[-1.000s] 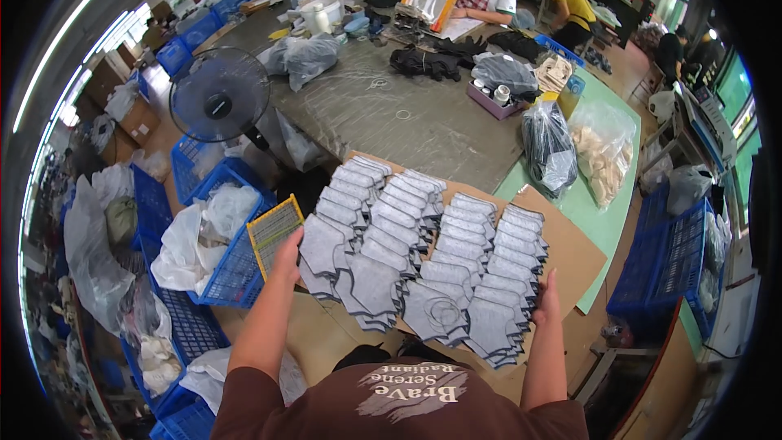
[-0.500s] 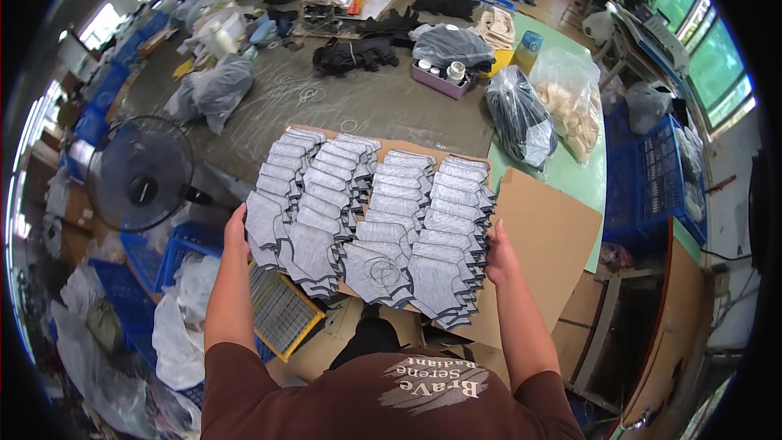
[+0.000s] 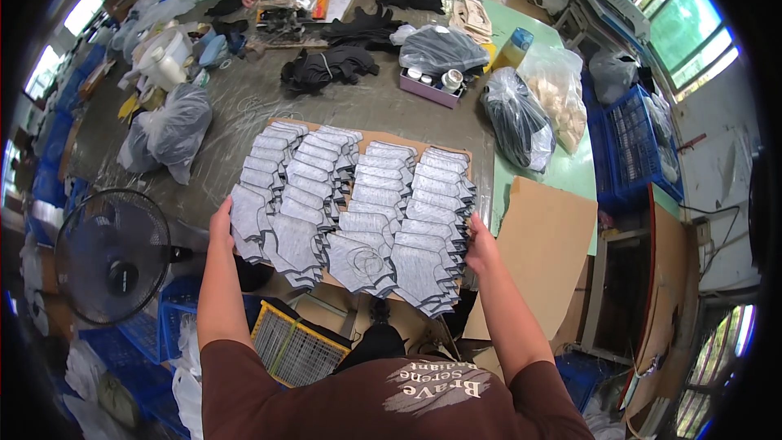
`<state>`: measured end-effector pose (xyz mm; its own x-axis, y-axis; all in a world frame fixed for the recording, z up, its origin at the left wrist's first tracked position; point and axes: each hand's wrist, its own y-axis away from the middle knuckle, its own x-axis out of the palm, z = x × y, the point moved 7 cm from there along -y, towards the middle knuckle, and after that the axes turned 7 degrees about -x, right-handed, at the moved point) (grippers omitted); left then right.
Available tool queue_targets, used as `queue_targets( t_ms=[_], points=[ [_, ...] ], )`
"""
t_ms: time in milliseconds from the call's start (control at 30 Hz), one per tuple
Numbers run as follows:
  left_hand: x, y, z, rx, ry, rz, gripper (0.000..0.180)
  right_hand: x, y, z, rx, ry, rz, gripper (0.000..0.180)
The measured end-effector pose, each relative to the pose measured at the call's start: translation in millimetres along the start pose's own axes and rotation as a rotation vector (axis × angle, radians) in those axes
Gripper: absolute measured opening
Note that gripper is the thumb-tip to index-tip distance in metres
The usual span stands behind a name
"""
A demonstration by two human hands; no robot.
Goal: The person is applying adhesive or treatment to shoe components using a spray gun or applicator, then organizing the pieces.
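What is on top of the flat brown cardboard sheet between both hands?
Four rows of overlapping, dark-edged grey fabric pieces lie on the brown cardboard sheet, thin looped strands atop one. Overlaps cover much of many pieces; most cardboard beneath them cannot be seen.

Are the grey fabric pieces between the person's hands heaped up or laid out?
Laid out: the grey fabric pieces lie overlapping in four rows on a cardboard sheet, its brown showing between rows.

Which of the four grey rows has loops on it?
Third row from the left; thin loops lie on its front piece, none show on the others.
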<state>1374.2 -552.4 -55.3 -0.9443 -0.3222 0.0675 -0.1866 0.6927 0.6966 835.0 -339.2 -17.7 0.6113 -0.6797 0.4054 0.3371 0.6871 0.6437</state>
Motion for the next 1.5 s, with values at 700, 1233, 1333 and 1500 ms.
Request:
queue_targets(
  t_ms=[700, 1233, 1333, 1500],
  points=[
    [-81, 104, 83, 0.402, -0.121, -0.375, 0.019, -384, 171, 68, -0.13, 0.725, -1.253, 0.047],
    [68, 231, 213, 0.415, -0.486, -0.032, 0.007, -420, 65, 31, -0.022, 0.819, -0.436, 0.042],
    [157, 275, 287, 0.375, -0.774, 0.316, 0.01, -415, 54, -1, -0.055, 0.544, -0.406, 0.043],
    [220, 330, 375, 0.26, -1.247, 0.878, 0.019, -399, 79, 19, -0.345, 0.546, -0.541, 0.028]
  ],
)
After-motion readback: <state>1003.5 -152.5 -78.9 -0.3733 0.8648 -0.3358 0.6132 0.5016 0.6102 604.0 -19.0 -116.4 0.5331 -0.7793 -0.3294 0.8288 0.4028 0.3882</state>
